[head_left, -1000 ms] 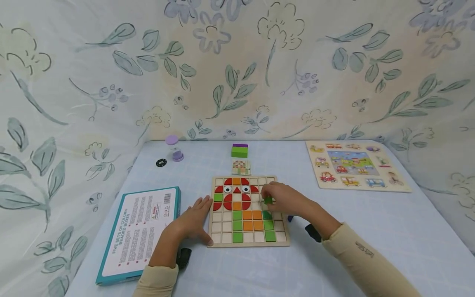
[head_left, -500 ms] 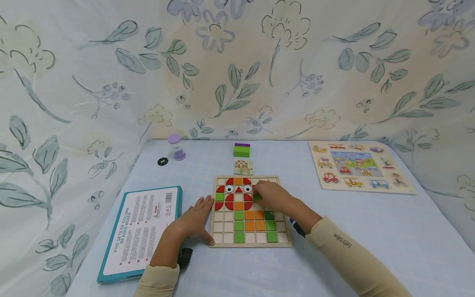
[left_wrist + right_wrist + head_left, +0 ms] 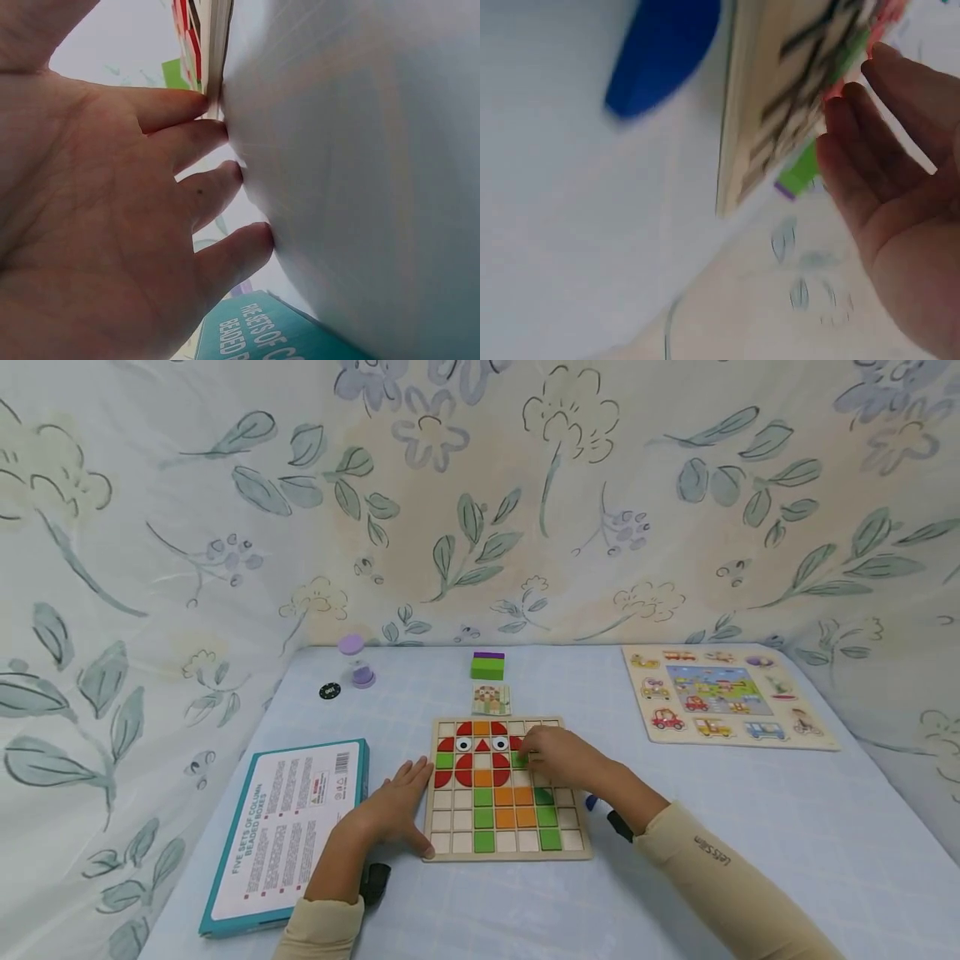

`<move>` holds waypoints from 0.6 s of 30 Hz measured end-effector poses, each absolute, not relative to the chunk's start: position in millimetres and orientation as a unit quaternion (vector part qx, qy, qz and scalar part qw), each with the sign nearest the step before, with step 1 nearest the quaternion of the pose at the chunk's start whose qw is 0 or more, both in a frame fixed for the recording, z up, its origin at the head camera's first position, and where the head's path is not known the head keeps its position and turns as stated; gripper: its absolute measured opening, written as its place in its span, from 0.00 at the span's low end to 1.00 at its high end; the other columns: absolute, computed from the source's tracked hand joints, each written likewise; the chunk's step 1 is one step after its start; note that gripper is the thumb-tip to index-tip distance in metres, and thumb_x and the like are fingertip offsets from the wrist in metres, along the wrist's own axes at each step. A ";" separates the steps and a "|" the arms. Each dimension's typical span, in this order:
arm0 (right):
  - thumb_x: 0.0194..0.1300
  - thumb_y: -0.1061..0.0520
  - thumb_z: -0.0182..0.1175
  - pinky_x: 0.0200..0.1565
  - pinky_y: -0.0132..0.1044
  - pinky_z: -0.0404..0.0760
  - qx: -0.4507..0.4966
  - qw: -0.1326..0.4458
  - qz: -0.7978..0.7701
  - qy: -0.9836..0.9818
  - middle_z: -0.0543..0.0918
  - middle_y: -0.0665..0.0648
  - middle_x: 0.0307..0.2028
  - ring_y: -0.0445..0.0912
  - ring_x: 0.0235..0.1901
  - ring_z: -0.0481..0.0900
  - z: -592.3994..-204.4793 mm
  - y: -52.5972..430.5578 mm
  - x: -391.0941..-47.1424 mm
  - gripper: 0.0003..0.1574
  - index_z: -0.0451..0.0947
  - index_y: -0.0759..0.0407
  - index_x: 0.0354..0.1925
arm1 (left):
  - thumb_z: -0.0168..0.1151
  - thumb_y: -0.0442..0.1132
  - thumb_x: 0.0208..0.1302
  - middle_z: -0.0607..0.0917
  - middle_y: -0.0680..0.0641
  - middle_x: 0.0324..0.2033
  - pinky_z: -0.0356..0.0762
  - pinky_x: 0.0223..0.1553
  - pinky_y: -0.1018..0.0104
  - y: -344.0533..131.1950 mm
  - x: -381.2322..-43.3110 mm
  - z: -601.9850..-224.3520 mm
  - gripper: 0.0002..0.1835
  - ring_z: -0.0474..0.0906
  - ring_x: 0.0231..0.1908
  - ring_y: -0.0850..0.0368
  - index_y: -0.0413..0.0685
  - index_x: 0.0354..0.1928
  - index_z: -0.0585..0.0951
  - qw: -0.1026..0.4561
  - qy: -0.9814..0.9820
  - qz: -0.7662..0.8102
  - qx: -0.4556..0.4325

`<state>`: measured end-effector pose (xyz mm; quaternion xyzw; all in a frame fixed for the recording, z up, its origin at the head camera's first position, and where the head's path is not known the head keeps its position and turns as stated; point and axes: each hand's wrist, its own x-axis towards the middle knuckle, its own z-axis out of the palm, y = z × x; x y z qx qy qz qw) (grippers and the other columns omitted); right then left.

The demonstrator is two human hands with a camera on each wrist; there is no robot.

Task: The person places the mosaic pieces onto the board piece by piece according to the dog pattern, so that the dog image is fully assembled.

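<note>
In the head view, a wooden grid board [image 3: 508, 859] carries red, orange and green tiles and two eye tiles. My right hand [image 3: 562, 756] is over its upper right part, fingertips right at a green tile [image 3: 519, 760] lying in a cell beside the red ones. The right wrist view shows those fingers loosely bent, thumb apart from them. My left hand [image 3: 386, 810] rests along the board's left side, thumb at the lower left corner. In the left wrist view, its fingers [image 3: 217, 195] are spread, the tips on the tablecloth and board edge. Some upper right cells are hidden by my right hand.
Behind the board lie a picture card [image 3: 491, 699] and a green and purple block stack [image 3: 487, 667]. A teal-edged box [image 3: 292, 827] is at left, an hourglass [image 3: 357, 662] and black chip [image 3: 330, 691] behind it. A picture puzzle [image 3: 727, 693] lies right; a blue object [image 3: 592, 802] is beside the board.
My right hand has carried the green tile leftward into the cell beside the red tiles, then shifted slightly right. The left hand has stayed at the board's side.
</note>
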<state>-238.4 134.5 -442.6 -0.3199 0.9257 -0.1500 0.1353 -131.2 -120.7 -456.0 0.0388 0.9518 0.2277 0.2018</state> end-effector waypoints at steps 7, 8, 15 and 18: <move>0.58 0.60 0.61 0.42 0.39 0.78 -0.273 0.193 -0.133 0.933 0.80 0.48 0.36 0.42 0.35 0.74 -425.0 183.2 -228.3 0.11 0.79 0.53 0.42 | 0.78 0.48 0.29 0.50 0.47 0.70 0.46 0.65 0.46 -119.6 -131.1 -457.5 0.63 0.39 0.69 0.47 0.49 0.69 0.52 0.196 0.954 0.223 0.043; 0.57 0.60 0.61 0.42 0.39 0.78 -0.267 0.204 -0.128 0.933 0.80 0.48 0.35 0.42 0.35 0.74 -424.1 190.8 -226.7 0.12 0.79 0.52 0.42 | 0.78 0.48 0.29 0.50 0.48 0.70 0.46 0.66 0.46 -119.6 -131.1 -457.4 0.63 0.39 0.69 0.47 0.49 0.70 0.51 0.196 0.954 0.221 0.043; 0.54 0.58 0.63 0.40 0.42 0.78 -0.200 0.245 -0.091 0.944 0.78 0.50 0.35 0.44 0.35 0.74 -425.5 237.4 -212.2 0.15 0.76 0.53 0.43 | 0.78 0.47 0.29 0.50 0.47 0.70 0.45 0.66 0.46 -118.9 -131.7 -456.9 0.62 0.39 0.69 0.46 0.48 0.69 0.51 0.199 0.953 0.223 0.045; 0.52 0.58 0.65 0.34 0.39 0.76 -0.188 0.259 -0.072 0.945 0.76 0.50 0.29 0.44 0.29 0.71 -430.6 249.9 -205.2 0.15 0.75 0.55 0.40 | 0.78 0.47 0.29 0.50 0.47 0.70 0.45 0.66 0.45 -119.9 -132.3 -457.1 0.62 0.39 0.69 0.46 0.47 0.69 0.52 0.199 0.953 0.226 0.045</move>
